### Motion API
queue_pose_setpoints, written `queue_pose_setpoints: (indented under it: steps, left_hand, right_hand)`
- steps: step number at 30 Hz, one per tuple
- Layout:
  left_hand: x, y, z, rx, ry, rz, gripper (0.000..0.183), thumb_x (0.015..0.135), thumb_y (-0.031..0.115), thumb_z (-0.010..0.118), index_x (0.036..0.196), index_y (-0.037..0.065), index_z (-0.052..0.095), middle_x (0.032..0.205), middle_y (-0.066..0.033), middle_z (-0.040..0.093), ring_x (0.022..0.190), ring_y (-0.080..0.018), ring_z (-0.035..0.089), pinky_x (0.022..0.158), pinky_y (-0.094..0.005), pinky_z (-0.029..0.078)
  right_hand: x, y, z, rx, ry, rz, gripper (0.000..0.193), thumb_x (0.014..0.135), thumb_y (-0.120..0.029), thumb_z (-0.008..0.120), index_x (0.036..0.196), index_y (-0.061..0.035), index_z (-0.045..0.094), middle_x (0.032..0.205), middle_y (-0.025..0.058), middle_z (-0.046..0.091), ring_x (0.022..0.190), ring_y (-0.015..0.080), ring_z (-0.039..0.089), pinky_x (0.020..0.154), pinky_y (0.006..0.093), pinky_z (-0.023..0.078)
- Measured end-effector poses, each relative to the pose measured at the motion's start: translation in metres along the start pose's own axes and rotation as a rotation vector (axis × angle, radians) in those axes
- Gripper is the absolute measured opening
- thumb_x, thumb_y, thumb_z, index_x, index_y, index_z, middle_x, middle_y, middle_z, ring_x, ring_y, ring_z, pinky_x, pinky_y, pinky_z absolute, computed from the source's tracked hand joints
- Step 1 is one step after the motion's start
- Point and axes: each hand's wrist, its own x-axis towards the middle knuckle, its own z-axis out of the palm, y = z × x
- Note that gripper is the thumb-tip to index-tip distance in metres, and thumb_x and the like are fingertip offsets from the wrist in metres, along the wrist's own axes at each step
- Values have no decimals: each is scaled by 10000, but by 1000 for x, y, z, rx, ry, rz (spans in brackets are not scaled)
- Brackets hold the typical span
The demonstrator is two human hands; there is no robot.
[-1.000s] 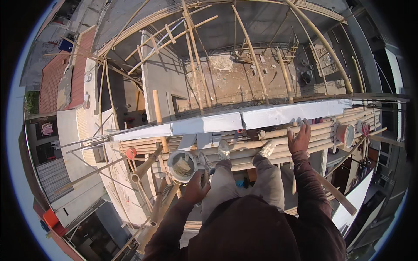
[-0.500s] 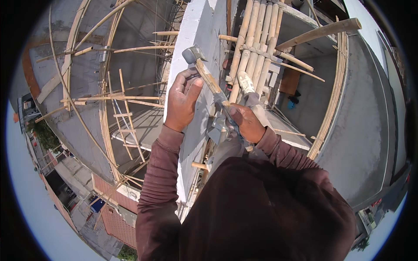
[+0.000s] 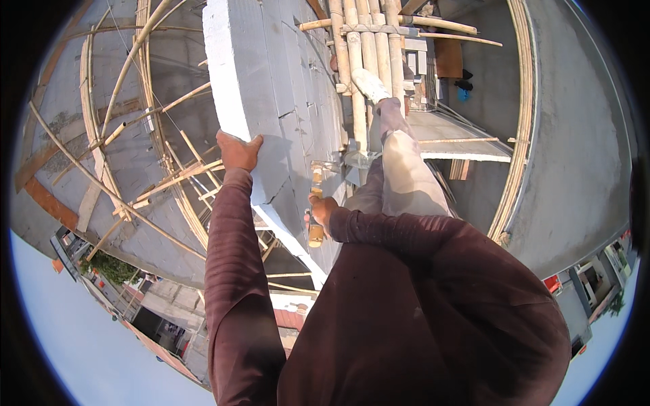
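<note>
My left hand (image 3: 239,151) grips the white top edge of a light block wall (image 3: 277,101). Its thumb lies on the near face, and its fingers go over the far side, partly hidden. In my right hand (image 3: 324,211) is a hammer with a pale wooden handle (image 3: 315,237). The fingers are wrapped round the handle, which points down toward me. The hammer's greyish head (image 3: 325,165) is up beside the wall face, its outline faint against the blocks. Thin joints and a crack show in the wall below my left hand.
My pale shoe (image 3: 370,86) stands on a walkway of lashed bamboo poles (image 3: 369,47), right of the wall. Bamboo scaffolding (image 3: 145,74) crosses a deep drop on the left. Far below on the right lie a concrete ledge (image 3: 460,132) and a grey wall (image 3: 575,135).
My left hand has left the hammer's side and taken hold of the wall top. The right hand has moved left and down with the hammer, close to the wall. The view has shifted.
</note>
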Motion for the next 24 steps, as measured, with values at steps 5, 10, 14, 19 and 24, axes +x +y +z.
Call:
queue_pose_setpoints:
  steps: [5, 10, 14, 19, 24]
  left_hand:
    - [-1, -2, -1, 23, 30, 53, 923, 708, 307, 872, 1335, -86, 321, 1301, -274, 455, 1215, -440, 508, 1027, -448, 446]
    - [-2, 0, -1, 43, 40, 46, 910, 708, 313, 870, 1324, -92, 338, 1277, -262, 459, 1197, -433, 508, 1019, -447, 449]
    - [-3, 1, -1, 54, 47, 59, 891, 712, 325, 866, 1312, -92, 356, 1288, -260, 453, 1203, -431, 504, 1017, -445, 451]
    - [-2, 3, -5, 98, -18, 8, 911, 715, 336, 863, 1333, -92, 350, 1324, -265, 440, 1229, -429, 495, 1029, -439, 446]
    - [-4, -4, 5, 99, 34, -5, 982, 716, 354, 859, 1380, -104, 298, 1353, -277, 435, 1252, -434, 485, 1048, -440, 441]
  right_hand:
    - [14, 13, 37, -4, -29, -47, 333, 1023, -388, 539, 1077, -63, 492, 795, 49, 557, 594, 179, 586, 534, 369, 529]
    - [11, 7, 34, 26, -9, -64, 365, 1021, -416, 540, 1042, -53, 506, 780, 48, 548, 587, 176, 579, 530, 362, 523]
    - [3, 0, 48, -12, 5, -87, 369, 1019, -420, 543, 1002, -53, 510, 768, 54, 551, 582, 169, 575, 521, 363, 512]
    - [17, -3, 23, -30, -189, -73, 361, 1023, -415, 528, 1003, -55, 511, 769, 62, 549, 581, 175, 582, 523, 374, 513]
    - [17, -13, 27, 27, -44, -129, 375, 1027, -417, 506, 1057, -44, 496, 735, 57, 545, 559, 185, 587, 522, 388, 530]
